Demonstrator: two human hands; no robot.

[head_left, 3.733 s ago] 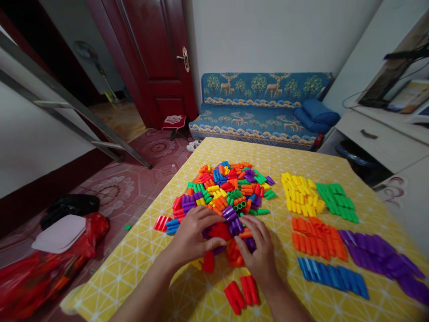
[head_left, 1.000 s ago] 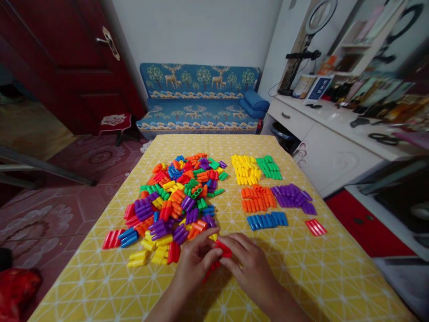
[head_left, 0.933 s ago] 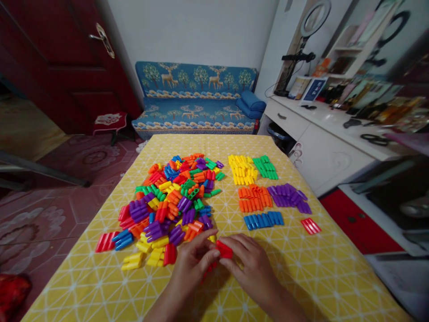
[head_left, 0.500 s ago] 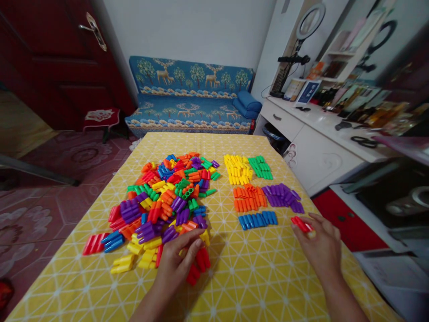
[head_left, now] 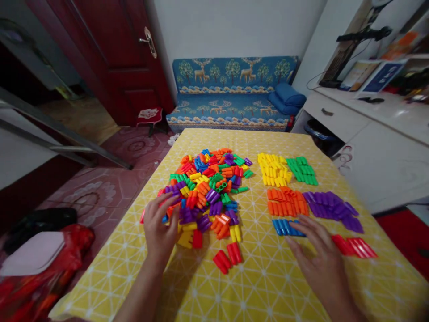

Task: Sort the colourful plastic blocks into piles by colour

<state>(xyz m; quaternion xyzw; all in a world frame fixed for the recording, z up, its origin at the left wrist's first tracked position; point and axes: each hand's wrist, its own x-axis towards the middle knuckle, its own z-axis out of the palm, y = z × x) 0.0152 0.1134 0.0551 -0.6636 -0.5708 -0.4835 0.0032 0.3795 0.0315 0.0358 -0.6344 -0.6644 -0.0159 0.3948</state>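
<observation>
Six single-colour groups lie apart toward the bench's [head_left: 261,290] right edge: yellow [head_left: 273,170], green [head_left: 301,170], orange [head_left: 286,203], purple [head_left: 330,208], blue [head_left: 283,227], red [head_left: 357,246]. The mixed heap [head_left: 201,188], toward the left edge, looks unsorted. The left hand [head_left: 158,226], by the heap, and the right hand [head_left: 321,259], over the blue, each show a spread grip, nothing visible inside. Fingers hide some pieces; left fingertip contact cannot be told; the near edge is cut off.

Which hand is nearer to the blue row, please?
Right. The right hand is at the right end of the blue row; the left hand is farther left, by the pile.
</observation>
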